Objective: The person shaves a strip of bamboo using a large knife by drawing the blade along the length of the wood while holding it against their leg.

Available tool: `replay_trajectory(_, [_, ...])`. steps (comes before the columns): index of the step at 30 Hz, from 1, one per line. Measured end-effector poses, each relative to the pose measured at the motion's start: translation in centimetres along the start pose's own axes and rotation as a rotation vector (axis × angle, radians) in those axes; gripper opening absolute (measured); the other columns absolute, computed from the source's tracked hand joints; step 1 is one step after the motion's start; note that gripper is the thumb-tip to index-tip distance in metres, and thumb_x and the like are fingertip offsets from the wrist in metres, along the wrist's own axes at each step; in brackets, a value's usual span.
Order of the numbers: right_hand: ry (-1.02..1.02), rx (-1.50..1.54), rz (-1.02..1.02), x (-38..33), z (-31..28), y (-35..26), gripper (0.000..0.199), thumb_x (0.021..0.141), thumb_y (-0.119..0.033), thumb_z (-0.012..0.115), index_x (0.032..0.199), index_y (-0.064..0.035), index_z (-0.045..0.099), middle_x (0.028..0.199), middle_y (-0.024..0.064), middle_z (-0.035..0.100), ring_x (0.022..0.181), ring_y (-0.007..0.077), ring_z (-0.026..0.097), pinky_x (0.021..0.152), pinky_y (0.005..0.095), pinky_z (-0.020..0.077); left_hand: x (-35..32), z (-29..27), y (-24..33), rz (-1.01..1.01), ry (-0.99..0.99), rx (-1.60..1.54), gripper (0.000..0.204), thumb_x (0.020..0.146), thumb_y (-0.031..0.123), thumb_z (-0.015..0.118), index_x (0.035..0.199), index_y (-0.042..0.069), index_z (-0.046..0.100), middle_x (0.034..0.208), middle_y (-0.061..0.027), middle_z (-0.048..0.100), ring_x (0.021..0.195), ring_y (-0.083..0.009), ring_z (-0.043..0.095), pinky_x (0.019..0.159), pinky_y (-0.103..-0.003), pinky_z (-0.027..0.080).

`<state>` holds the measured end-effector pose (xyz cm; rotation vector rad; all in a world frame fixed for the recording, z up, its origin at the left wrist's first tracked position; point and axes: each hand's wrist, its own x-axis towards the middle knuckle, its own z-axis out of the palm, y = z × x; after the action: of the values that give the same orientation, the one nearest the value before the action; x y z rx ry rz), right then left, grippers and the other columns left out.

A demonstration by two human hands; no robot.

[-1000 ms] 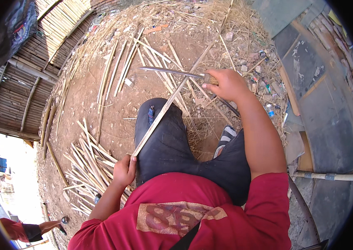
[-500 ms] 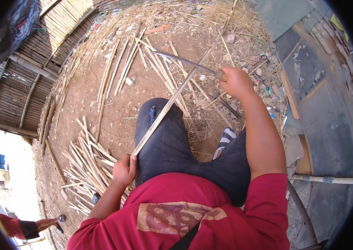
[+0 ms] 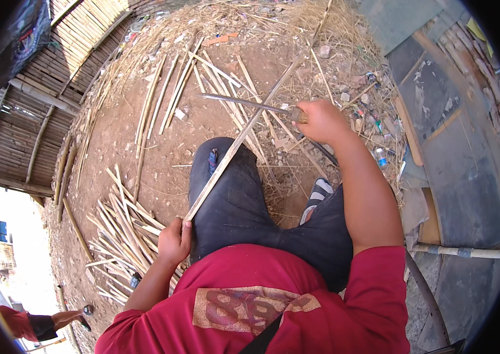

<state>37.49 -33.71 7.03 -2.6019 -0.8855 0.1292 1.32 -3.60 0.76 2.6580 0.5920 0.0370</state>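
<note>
My left hand (image 3: 174,241) grips the near end of a long bamboo strip (image 3: 244,135), which lies across my left knee and runs up and away to the right. Farther out, my right hand (image 3: 319,120) holds the handle of a long knife (image 3: 241,102). Its blade points left and lies over the strip, crossing it above my knee. I sit in dark trousers and a red shirt.
A pile of split bamboo strips (image 3: 121,236) lies by my left side and more strips (image 3: 170,88) are scattered ahead on the dirt. Straw litters the far ground. A bamboo wall (image 3: 26,112) stands left, boards (image 3: 438,118) right. Another person's arm (image 3: 49,323) shows lower left.
My right hand lifted the knife away from me and has brought it back down across the strip. My left hand has kept its hold on the strip's near end.
</note>
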Motion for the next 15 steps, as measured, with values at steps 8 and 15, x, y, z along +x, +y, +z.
replay_trajectory(8, [0.093, 0.155, 0.137, 0.9, 1.4, 4.3, 0.042, 0.082, -0.023, 0.076, 0.121, -0.0080, 0.070, 0.104, 0.0207, 0.073, 0.098, 0.0373, 0.070, 0.087, 0.0462, 0.0553, 0.6, 0.1, -0.4, 0.027, -0.009, -0.003, 0.040, 0.105, 0.033, 0.051, 0.081, 0.001, 0.051, 0.066, -0.0254, 0.058, 0.066, -0.0492, 0.059, 0.060, -0.053, 0.044])
replay_trajectory(15, [-0.008, -0.007, -0.119, -0.1, 1.3, -1.0, 0.032, 0.081, -0.021, 0.075, 0.110, -0.0078, 0.071, 0.097, 0.0209, 0.072, 0.093, 0.0389, 0.070, 0.082, 0.0477, 0.0552, 0.2, 0.0, -1.0, 0.052, 0.012, -0.017, 0.039, 0.105, 0.031, 0.050, 0.081, 0.001, 0.051, 0.066, -0.0251, 0.058, 0.066, -0.0476, 0.060, 0.060, -0.052, 0.045])
